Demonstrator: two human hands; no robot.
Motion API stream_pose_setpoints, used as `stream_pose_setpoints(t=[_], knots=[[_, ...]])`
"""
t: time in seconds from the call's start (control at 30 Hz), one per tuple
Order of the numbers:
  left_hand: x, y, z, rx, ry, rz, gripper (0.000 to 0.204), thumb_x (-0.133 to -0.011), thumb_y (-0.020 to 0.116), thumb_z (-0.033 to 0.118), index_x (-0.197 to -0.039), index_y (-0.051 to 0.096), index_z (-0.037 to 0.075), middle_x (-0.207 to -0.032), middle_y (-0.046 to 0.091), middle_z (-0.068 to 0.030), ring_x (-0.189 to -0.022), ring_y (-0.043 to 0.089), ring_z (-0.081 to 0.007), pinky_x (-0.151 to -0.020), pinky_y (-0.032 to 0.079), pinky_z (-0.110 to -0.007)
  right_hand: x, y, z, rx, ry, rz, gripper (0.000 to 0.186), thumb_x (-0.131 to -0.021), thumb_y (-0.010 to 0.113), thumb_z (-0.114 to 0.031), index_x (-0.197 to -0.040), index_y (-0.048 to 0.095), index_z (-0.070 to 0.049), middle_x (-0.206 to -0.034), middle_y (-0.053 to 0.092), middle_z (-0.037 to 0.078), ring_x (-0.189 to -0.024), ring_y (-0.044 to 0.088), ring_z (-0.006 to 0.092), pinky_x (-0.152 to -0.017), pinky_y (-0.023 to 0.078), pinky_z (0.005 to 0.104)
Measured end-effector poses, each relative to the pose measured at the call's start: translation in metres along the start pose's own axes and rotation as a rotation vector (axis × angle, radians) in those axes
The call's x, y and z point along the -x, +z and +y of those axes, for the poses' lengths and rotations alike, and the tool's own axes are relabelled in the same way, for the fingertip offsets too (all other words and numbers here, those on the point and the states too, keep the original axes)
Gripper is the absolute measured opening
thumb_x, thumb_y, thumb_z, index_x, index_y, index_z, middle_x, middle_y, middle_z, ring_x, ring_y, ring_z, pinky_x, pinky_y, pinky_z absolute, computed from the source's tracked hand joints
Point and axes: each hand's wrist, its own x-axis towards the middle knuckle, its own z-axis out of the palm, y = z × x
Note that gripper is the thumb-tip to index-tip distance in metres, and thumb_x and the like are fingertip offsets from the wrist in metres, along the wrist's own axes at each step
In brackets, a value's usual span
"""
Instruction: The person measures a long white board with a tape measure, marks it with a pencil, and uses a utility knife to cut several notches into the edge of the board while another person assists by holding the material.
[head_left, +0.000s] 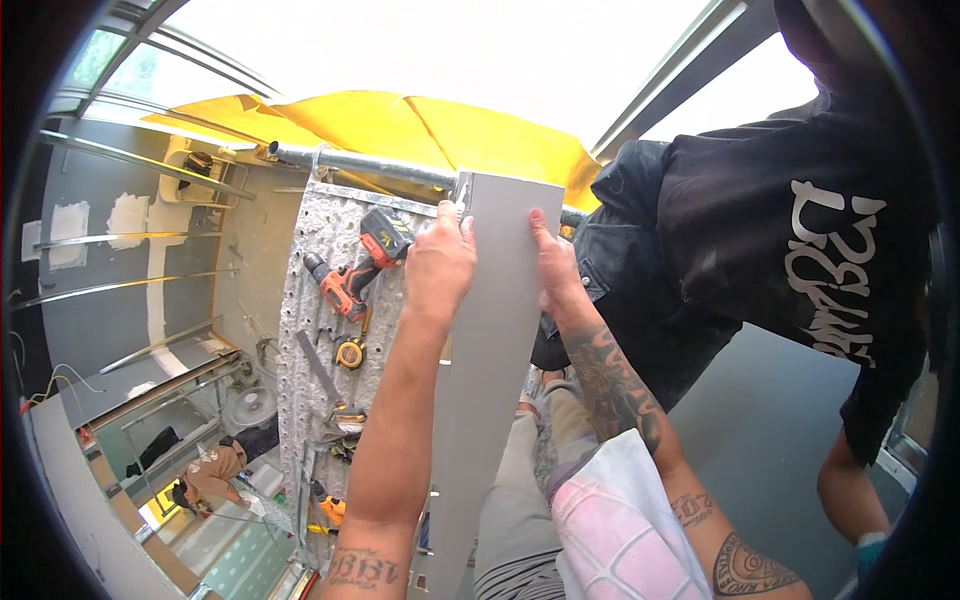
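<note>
A long grey board (490, 290) runs upright through the middle, from the far metal pipe toward my legs. My right hand (557, 262) grips its right edge near the far end, thumb on the face and the other fingers partly hidden. At the opposite edge, my left hand (440, 260) is closed, with index finger and thumb close to a small whitish piece (461, 198). Whether that hand holds this piece or the board's edge is unclear. Left of my left forearm lie an orange and black cordless drill (345, 290) and a tape measure (350, 352).
The drill lies on a speckled perforated scaffold platform (300, 290), beside a flat grey strip (318, 365) and another drill (328, 503). A metal pipe (370, 165) and yellow sheeting (450, 130) border the far side. One person (780, 230) stands close right; another (215, 475) is lower left.
</note>
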Motion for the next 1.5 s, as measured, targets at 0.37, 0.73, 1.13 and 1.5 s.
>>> stream_pose_setpoints(t=[0.37, 0.73, 1.13, 1.5], knots=[[0.014, 0.0, 0.0, -0.005, 0.019, -0.023, 0.032, -0.098, 0.049, 0.032, -0.116, 0.05, 0.005, -0.081, 0.067, -0.0266, -0.08, 0.066, -0.046, -0.072, 0.053, -0.052, 0.003, -0.002, -0.002, -0.048, 0.01, -0.001, 0.061, -0.097, 0.053, -0.047, -0.119, 0.057, 0.01, -0.109, 0.065, 0.017, -0.095, 0.066, 0.0228, -0.079, 0.055, 0.0344], [0.036, 0.004, 0.002, -0.036, 0.046, -0.029, 0.033, -0.099, 0.048, 0.03, -0.115, 0.048, 0.001, -0.076, 0.066, -0.0271, -0.075, 0.066, -0.0457, -0.068, 0.053, -0.053, 0.0, -0.01, -0.008, -0.015, 0.013, 0.065, 0.064, -0.094, 0.056, -0.052, -0.11, 0.062, 0.009, -0.097, 0.067, 0.013, -0.085, 0.065, 0.0175, -0.072, 0.053, 0.0316], [0.045, 0.001, -0.008, 0.117, -0.009, -0.046, 0.028, -0.096, 0.053, 0.024, -0.11, 0.05, 0.0, -0.077, 0.064, -0.0291, -0.077, 0.062, -0.0492, -0.066, 0.049, -0.055, -0.005, -0.015, -0.004, -0.021, -0.014, 0.009, 0.064, -0.095, 0.055, -0.052, -0.112, 0.062, 0.01, -0.098, 0.067, 0.014, -0.084, 0.066, 0.0183, -0.071, 0.054, 0.0314], [-0.099, -0.032, -0.004, 0.982, -0.02, -0.629, 0.035, -0.083, 0.078, 0.032, -0.101, 0.065, 0.004, -0.072, 0.056, 0.0041, -0.057, 0.049, -0.0042, -0.052, 0.044, -0.021, 0.015, -0.019, -0.023, -0.113, 0.037, -0.103, 0.064, -0.095, 0.053, -0.052, -0.12, 0.055, 0.007, -0.108, 0.063, 0.012, -0.095, 0.064, 0.0198, -0.079, 0.054, 0.0332]])
